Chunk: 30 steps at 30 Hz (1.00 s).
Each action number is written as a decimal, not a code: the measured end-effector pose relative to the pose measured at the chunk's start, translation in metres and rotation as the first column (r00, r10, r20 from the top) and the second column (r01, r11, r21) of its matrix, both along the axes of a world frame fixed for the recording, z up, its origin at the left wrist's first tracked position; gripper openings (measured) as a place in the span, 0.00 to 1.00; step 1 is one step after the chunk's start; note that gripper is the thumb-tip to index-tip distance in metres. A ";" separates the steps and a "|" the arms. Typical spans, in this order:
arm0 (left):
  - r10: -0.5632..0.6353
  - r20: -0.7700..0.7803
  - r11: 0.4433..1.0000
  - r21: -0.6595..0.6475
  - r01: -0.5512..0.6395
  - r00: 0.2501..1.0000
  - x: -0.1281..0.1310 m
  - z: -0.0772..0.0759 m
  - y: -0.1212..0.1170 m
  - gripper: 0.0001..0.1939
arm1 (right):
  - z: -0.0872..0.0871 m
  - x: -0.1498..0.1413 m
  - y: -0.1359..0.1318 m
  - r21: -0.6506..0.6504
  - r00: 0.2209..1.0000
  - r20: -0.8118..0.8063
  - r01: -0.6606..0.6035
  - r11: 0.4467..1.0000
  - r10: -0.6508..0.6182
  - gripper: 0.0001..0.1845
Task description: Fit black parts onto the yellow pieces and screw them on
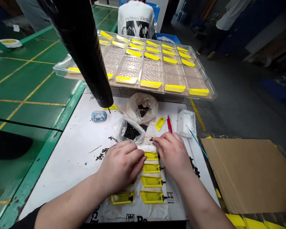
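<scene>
My left hand [124, 160] is closed, thumb against fingers, at the left end of the top yellow plastic piece [152, 156]; what its fingertips hold, if anything, is hidden. My right hand [173, 152] is pinched beside a tiny dark part [151, 139] on the white board; I cannot make out what is in the pinch. Below the hands runs a column of similar yellow pieces [152, 182], each with a small black part at its right end. Another yellow piece [122, 198] lies to the left, partly under my left forearm.
A black powered screwdriver [85, 54] hangs over the white board [69, 152]. Bags of black bits [132, 131] and brown bits [143, 108] stand behind my hands. Further back is a clear tray [152, 68] of yellow pieces. A red pen [169, 123], white box [187, 122] and cardboard [250, 175] lie right.
</scene>
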<state>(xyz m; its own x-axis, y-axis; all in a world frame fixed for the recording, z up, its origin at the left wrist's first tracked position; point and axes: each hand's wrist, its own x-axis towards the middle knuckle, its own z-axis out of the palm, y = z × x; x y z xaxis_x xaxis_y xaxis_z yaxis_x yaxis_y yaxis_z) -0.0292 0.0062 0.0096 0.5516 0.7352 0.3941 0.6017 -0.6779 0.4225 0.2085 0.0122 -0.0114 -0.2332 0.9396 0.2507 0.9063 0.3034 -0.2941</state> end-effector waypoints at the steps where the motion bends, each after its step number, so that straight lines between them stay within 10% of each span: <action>1: -0.006 0.007 1.000 -0.002 0.006 1.000 0.000 0.001 0.000 0.13 | -0.001 -0.001 0.001 0.005 1.000 -0.004 0.009 1.000 -0.009 0.12; 23: 0.055 0.046 0.973 -0.225 -0.044 0.997 0.002 -0.002 -0.002 0.16 | -0.001 0.004 0.003 0.115 0.990 -0.112 -0.076 0.990 0.089 0.04; 26: 0.199 0.217 0.842 -0.536 -0.053 0.956 -0.001 0.004 0.002 0.13 | 0.015 0.001 -0.009 0.185 0.942 -0.298 -0.101 0.977 0.154 0.10; 30: 0.333 0.464 0.448 -0.844 0.295 0.821 -0.006 0.011 0.004 0.19 | 0.030 -0.004 -0.023 0.220 0.853 -0.455 -0.170 0.961 0.255 0.16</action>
